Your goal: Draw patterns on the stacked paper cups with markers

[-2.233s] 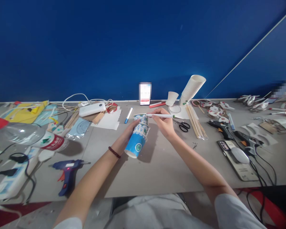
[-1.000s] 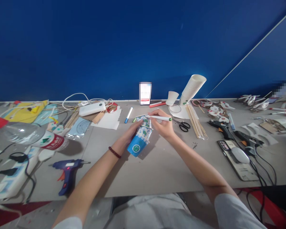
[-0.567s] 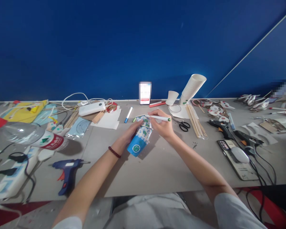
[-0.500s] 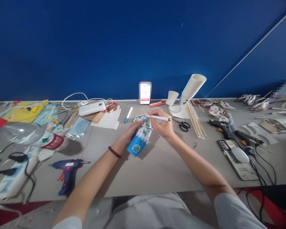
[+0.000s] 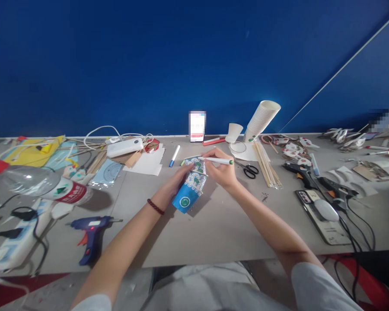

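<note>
A paper cup piece (image 5: 186, 195), blue at its lower end with a round green mark and blue-and-green scallop patterns above, is tilted over the grey table. My left hand (image 5: 179, 176) is wrapped around its left side, the thumb on the patterned part. In my right hand (image 5: 221, 169) is a white marker (image 5: 218, 160) with a green end, pinched between the fingers, its tip at the patterned upper part. A green cap-like piece (image 5: 182, 163) shows by the left fingers. Just beyond the left hand lies a white marker with a blue cap (image 5: 174, 156).
A phone (image 5: 197, 126) stands against the blue wall. Scissors (image 5: 251, 172), wooden sticks (image 5: 266, 166) and stacked white cups (image 5: 262, 119) are on the right, with black glue guns beyond. On the left are a blue glue gun (image 5: 92, 235), a large bottle (image 5: 48, 185) and a power strip (image 5: 29, 239).
</note>
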`<state>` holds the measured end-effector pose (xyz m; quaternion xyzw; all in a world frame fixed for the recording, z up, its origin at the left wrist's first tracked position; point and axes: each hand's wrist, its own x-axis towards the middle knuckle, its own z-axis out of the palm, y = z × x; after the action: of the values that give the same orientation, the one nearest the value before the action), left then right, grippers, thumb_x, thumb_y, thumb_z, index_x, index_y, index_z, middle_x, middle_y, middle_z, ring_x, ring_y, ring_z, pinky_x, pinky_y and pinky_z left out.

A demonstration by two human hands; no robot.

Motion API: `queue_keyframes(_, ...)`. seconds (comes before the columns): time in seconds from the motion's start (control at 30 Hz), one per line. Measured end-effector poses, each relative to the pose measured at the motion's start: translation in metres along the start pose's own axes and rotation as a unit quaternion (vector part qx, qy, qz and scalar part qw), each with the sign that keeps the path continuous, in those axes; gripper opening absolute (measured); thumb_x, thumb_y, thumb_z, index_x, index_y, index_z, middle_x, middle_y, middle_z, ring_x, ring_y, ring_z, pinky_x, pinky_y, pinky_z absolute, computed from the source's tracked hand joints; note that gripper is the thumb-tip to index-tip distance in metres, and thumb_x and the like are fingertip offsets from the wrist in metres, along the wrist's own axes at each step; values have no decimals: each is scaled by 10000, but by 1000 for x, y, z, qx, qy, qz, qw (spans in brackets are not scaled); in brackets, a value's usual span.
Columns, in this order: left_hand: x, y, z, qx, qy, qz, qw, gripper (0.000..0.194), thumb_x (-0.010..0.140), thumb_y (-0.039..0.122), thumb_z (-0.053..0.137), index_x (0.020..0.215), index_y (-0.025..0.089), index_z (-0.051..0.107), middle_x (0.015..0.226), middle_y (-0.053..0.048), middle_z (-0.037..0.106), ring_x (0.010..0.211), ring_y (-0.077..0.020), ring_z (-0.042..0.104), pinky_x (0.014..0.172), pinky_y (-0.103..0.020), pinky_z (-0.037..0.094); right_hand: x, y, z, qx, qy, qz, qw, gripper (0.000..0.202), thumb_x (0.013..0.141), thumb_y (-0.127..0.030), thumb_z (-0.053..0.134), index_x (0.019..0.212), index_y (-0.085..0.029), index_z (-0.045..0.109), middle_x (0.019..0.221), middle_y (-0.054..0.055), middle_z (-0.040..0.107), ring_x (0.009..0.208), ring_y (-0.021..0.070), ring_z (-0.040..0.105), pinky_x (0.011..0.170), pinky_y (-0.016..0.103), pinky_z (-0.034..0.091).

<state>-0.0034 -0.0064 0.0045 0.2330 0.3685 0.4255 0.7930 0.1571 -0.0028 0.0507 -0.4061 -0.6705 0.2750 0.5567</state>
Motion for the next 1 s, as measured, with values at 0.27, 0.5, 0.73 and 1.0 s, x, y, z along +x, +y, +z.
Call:
queue_keyframes(0.27, -1, 0, 1, 1, 0, 7, 1000, 288, 806, 365, 715, 992, 148, 682, 854, -63, 736, 718, -188, 692, 714, -299, 545, 0, -1, 1, -12, 10, 1, 1000, 104, 752, -146, 577, 810, -227, 606, 832, 46, 741, 862, 239, 732, 738, 352, 543)
queue_keyframes(0.5, -1, 1, 2, 11, -2, 11, 1000, 288, 803, 363, 717, 992, 149, 680, 852, -58, 737, 714, -182, 691, 720, -296, 540, 0, -2, 0, -43, 17, -13, 999, 103, 753, -157, 562, 809, -237, 595, 842, 40, 742, 789, 225, 713, 721, 357, 547)
queue_keyframes(0.73, -1, 1, 1, 24, -10, 24, 999, 331, 790, 365, 730, 1038, 153, 673, 864, -54, 742, 731, -184, 699, 732, -296, 543, -1, -1, 1, -50, 18, -18, 998, 111, 750, -155, 556, 815, -235, 597, 854, 50, 747, 791, 231, 719, 718, 360, 550)
queue_keyframes(1.0, 1, 0, 0, 35, -9, 43, 998, 381, 759, 390, 764, 1056, 178, 656, 885, -45, 740, 776, -197, 706, 764, -308, 543, -2, 0, 1, -62, 9, -26, 998, 111, 759, -170, 557, 836, -238, 599, 863, 42, 744, 811, 215, 717, 737, 342, 545)
